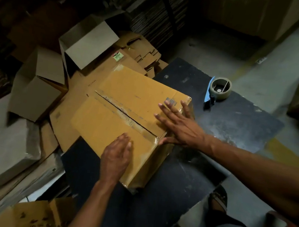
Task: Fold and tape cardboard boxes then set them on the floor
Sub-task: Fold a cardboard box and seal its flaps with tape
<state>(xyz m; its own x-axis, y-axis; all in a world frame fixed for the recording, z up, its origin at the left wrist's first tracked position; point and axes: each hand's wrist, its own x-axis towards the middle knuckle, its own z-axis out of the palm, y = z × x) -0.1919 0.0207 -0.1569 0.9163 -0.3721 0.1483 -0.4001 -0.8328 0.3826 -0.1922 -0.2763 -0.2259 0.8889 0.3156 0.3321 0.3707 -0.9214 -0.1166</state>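
Two flat hands lie on the cardboard box (126,114) on the dark mat (228,126), my left hand (116,156) and right hand (179,124) both spread, and I judge it light, stiff, a little smooth, best gripped at opposite side edges

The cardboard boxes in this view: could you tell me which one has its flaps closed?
The yellow-brown box under both hands on the dark mat; the grey-brown boxes left of it gape open.
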